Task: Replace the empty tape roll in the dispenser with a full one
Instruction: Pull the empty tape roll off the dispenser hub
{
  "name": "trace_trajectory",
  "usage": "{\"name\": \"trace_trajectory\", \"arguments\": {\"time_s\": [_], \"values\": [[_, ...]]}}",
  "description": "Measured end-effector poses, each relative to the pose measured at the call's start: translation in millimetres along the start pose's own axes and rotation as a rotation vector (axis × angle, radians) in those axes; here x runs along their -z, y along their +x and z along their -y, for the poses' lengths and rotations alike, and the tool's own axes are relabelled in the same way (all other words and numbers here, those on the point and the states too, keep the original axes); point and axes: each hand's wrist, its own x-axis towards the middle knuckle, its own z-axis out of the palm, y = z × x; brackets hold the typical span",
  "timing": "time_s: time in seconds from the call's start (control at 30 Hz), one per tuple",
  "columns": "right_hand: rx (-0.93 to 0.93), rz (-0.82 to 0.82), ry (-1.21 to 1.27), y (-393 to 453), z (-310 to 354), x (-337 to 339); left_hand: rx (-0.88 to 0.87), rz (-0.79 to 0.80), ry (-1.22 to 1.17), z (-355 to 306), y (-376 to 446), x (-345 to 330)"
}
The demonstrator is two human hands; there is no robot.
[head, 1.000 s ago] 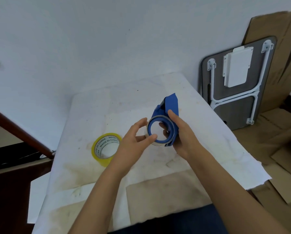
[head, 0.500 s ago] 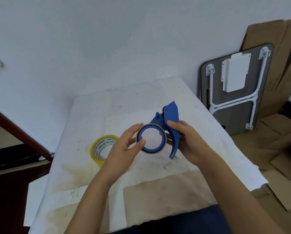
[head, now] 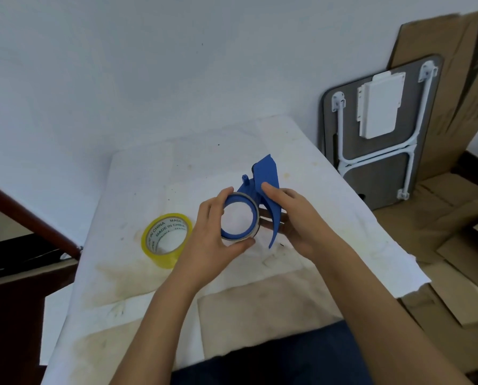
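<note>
I hold a blue tape dispenser [head: 268, 190] above the middle of the table. My right hand [head: 293, 218] grips its curved blue handle from the right. My left hand [head: 213, 234] pinches the empty roll [head: 253, 233], a thin grey ring around the dispenser's blue hub, with the thumb below and the fingers on top. A full yellow tape roll [head: 167, 240] lies flat on the table to the left of my left hand, printed "MADE IN CHINA" inside its core.
The table [head: 138, 184] is covered with stained white paper and stands against a white wall. A folded grey table [head: 371, 134] and flattened cardboard [head: 454, 245] lean and lie to the right. A dark wooden rail [head: 29, 218] runs at the left.
The dispenser has tilted so that its hub opening faces me more squarely. My left hand has closed further around the ring. Both hands have kept their hold.
</note>
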Motion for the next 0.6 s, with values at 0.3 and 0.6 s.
{"name": "trace_trajectory", "arguments": {"time_s": [0.3,0.6], "values": [[0.043,-0.064,-0.051,2,-6,-3,-0.024,-0.061,0.035,6,3,-8],[0.126,-0.341,0.056,7,-2,6,0.369,-0.325,-0.379,-6,27,37]]}}
